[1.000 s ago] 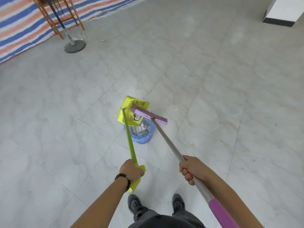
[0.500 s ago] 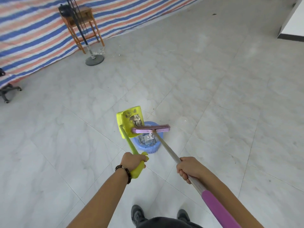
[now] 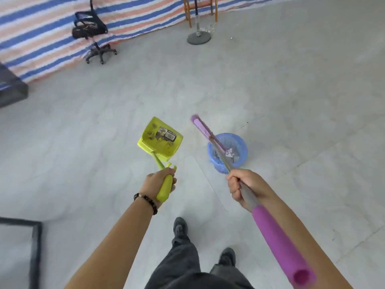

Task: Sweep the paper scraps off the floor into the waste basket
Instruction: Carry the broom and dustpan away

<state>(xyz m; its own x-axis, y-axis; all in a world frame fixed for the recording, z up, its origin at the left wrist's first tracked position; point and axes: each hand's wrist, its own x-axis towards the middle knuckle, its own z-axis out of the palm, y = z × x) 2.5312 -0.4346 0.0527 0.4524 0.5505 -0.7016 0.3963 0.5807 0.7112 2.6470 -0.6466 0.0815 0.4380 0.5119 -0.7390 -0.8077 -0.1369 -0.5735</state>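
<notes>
You've swung the dustpan (image 3: 161, 140) off the waste basket (image 3: 227, 152) (scraps inside); left hand (image 3: 159, 184) grips its handle, right hand (image 3: 242, 187) the broom (image 3: 210, 136). Dump looks done.

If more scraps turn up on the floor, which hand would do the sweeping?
The right hand, probably: it grips the broom, whose head hangs over the blue waste basket. The left hand holds the dustpan.
</notes>
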